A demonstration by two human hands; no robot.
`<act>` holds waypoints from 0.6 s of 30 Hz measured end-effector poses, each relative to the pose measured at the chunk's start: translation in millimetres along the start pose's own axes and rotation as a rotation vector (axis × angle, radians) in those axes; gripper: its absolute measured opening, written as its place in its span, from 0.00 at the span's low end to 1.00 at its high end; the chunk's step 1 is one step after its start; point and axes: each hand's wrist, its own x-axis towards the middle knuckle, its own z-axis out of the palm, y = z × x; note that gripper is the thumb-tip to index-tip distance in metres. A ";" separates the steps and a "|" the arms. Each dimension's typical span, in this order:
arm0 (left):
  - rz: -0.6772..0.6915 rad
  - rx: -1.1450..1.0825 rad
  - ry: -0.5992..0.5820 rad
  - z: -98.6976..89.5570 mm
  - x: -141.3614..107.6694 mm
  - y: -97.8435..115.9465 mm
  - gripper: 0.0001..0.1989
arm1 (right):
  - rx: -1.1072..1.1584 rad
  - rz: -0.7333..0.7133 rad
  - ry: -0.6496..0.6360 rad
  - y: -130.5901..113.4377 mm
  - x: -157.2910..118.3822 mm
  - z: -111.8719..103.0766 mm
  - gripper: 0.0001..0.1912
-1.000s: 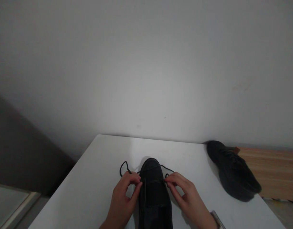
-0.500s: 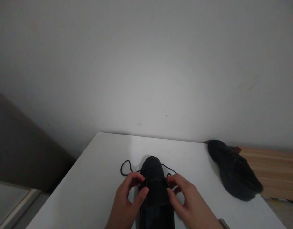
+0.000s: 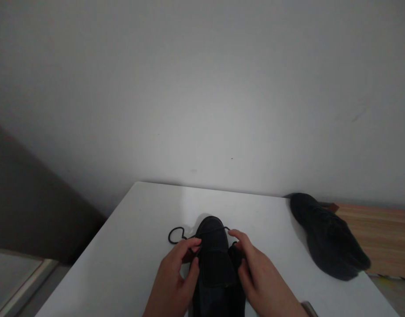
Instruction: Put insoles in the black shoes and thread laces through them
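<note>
A black lace-up shoe [image 3: 216, 266] lies on the white table, toe pointing away from me. Its black shoelace [image 3: 176, 229] crosses over the toe and makes a loose loop on the left. My left hand [image 3: 176, 275] grips the shoe's left side flap between thumb and fingers. On the other side, my right hand [image 3: 260, 273] has its thumb and bent fingers around the right flap, with the index finger stretched toward the lace near the toe. The tongue shows between the two flaps. Some of the right fingertips are hidden behind the flap.
A second black shoe [image 3: 328, 240] lies at the table's right edge, beside a wood-grain surface [image 3: 377, 237]. The white table [image 3: 133, 246] stands against a pale wall [image 3: 202, 97]. A pale-edged piece of furniture [image 3: 31, 286] is low at the left.
My right index finger has moved forward and left toward the lace. The right flap is pulled further outward and the tongue shows wider. The left lace loop has shifted slightly.
</note>
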 end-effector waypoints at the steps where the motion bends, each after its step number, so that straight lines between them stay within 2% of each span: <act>1: -0.019 -0.027 -0.022 -2.3 0.1 -1.8 0.15 | -0.009 -0.013 -0.010 0.2 0.4 -0.8 0.33; 5: -0.040 0.058 -0.035 -8.1 2.7 -5.2 0.17 | -0.044 0.000 -0.050 -2.2 2.9 -1.5 0.24; 9: -0.003 0.224 -0.042 -6.8 12.3 5.8 0.18 | -0.050 0.013 -0.037 -2.3 4.8 1.2 0.17; 14: 0.059 0.301 -0.106 -5.6 24.4 23.0 0.17 | -0.085 0.014 -0.020 -3.4 6.0 2.7 0.17; 18: 0.083 0.294 -0.117 -6.6 24.6 21.7 0.17 | -0.178 0.011 0.008 -5.9 7.1 -0.3 0.16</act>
